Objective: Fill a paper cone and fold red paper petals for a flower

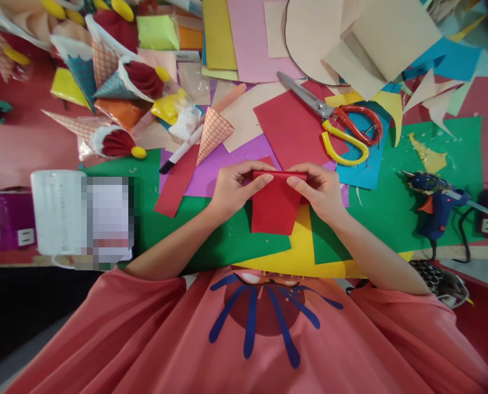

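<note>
Above the green sheet (227, 246) and yellow sheet (300, 241), near the front edge of the tabletop (11, 145), holding a red sheet (273, 210). Pinching its folded or rolled far edge toward the left with the left grip (236, 187) and toward the right with the right grip (321, 191), thumbs (300, 185) on the near side, probably for pressing evenly. Letting the flap point toward the shirt (264, 328), perhaps for an open view of its sides. Facing tighter room beyond the fold, with scissors (324, 109) beyond the right grip and a checked cone (214, 134) beyond the left. Having those flat sheets nearer, likely finding freer movement there, with the glue gun (436, 213) well apart at the right.
</note>
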`<state>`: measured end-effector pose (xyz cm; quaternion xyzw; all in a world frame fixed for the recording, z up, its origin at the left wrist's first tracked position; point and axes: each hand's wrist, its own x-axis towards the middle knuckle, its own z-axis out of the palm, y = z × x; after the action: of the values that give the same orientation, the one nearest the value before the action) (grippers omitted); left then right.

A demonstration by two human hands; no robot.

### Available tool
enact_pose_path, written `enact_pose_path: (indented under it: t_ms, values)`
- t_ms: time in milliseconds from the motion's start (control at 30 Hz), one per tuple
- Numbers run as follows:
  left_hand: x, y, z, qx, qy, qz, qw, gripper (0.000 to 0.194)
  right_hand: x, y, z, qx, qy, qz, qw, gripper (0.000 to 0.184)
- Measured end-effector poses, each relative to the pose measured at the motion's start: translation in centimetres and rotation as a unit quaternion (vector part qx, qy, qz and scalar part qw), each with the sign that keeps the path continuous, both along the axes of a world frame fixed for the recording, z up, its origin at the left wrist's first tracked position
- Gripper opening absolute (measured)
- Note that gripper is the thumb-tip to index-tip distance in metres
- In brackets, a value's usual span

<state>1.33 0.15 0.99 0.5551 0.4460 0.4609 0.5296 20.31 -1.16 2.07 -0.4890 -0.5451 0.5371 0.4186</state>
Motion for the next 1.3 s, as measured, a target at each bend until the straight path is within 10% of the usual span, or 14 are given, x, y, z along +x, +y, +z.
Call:
enact_pose_path:
  t_ms: [1300]
  values:
    - [-0.2, 0.2, 0.9, -0.022, 0.021, 0.054, 0.998, 0.034, 0.0, 0.4, 0.4, -0.016, -0.002, -0.044, 0.999, 0.034]
